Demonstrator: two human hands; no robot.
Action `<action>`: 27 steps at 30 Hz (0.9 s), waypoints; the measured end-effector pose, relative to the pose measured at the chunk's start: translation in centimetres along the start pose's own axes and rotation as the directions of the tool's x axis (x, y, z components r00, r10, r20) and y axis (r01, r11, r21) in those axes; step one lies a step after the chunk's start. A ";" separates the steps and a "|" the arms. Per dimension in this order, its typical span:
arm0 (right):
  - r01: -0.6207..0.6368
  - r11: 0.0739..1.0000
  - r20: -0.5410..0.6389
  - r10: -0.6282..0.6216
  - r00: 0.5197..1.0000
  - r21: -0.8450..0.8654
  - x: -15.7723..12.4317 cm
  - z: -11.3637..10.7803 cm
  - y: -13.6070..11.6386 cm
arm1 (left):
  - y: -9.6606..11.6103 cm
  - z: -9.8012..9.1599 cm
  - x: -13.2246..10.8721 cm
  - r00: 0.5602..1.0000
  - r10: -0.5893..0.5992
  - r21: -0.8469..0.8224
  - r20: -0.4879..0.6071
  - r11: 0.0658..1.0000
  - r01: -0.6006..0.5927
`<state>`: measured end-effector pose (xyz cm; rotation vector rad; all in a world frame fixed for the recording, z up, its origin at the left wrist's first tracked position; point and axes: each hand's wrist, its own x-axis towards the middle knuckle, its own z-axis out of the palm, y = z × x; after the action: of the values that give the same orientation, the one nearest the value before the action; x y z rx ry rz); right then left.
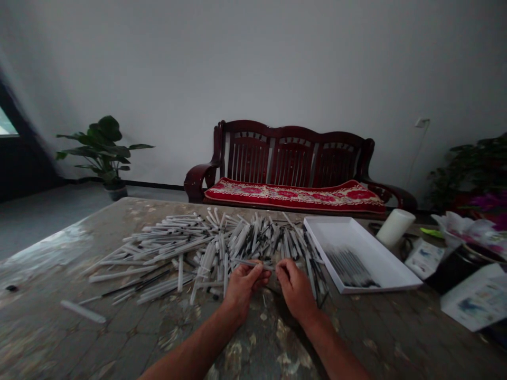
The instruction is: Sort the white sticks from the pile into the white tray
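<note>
My left hand (pixel 244 285) is closed, thumb against fingers, on a thin grey pen (pixel 242 261) that lies roughly level. Just to the right, my right hand (pixel 296 287) has its thumb and fingertips pinched together near the pen's end; whatever is between them is too small to make out. Both hands are over the front edge of a large loose pile of whitish pen barrels and dark thin sticks (pixel 178 243). Right of the pile, a white shallow box (pixel 380 258) holds a row of dark, slim pens (pixel 350 268) laid side by side.
Everything lies on a patterned table (pixel 130 338). A lone pale barrel (pixel 83 311) and a small black piece (pixel 11 288) are at the left. A white roll (pixel 395 228) and printed boxes (pixel 477 298) stand at the right. Behind is a wooden bench (pixel 293 158).
</note>
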<state>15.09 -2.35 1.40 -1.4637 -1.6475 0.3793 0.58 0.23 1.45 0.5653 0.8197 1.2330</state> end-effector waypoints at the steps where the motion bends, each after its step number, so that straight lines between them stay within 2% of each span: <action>1: 0.002 0.999 -0.005 -0.002 1.000 -0.041 0.1 0.1 0.1 | 0.0 0.0 -0.1 1.000 -0.004 -0.001 0.012 1.000 0.004; 4: -0.031 0.997 -0.012 0.031 0.999 -0.067 0.3 0.5 0.4 | -0.2 0.1 -0.2 1.000 -0.006 -0.005 0.027 1.000 0.007; 7: -0.067 0.998 0.013 0.067 0.998 0.011 0.3 0.5 0.5 | -0.2 0.0 -0.2 1.000 -0.006 0.000 0.029 1.000 0.007; 10: -0.031 0.999 0.065 0.029 0.997 0.031 0.2 0.1 0.2 | -0.2 -0.2 -0.1 1.000 -0.004 -0.003 0.016 1.000 0.004; 13: 0.011 1.000 0.076 -0.010 0.997 -0.022 0.0 -0.1 0.0 | -0.3 -0.2 0.0 1.000 0.001 -0.001 0.028 1.000 -0.001; 16: -0.027 0.999 0.073 0.029 0.997 -0.035 0.1 0.2 0.1 | -0.4 -0.1 0.0 0.999 0.004 0.013 0.038 1.000 -0.004; 19: -0.067 0.997 0.085 0.064 0.994 0.034 0.1 0.2 0.4 | -0.4 -0.2 0.0 1.000 -0.002 0.016 0.025 1.000 0.002; 24: -0.012 0.998 0.094 0.005 0.996 0.069 0.1 0.0 0.5 | -0.6 -0.3 0.0 0.999 0.005 0.018 0.031 1.000 -0.006; 27: -0.035 0.998 0.064 0.031 0.997 0.059 0.1 0.3 0.7 | -0.6 -0.2 0.0 0.999 0.002 0.035 0.041 0.999 -0.003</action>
<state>15.33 -2.05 0.81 -1.4489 -1.6489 0.4935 0.76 0.04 0.89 0.6179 0.8078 1.2078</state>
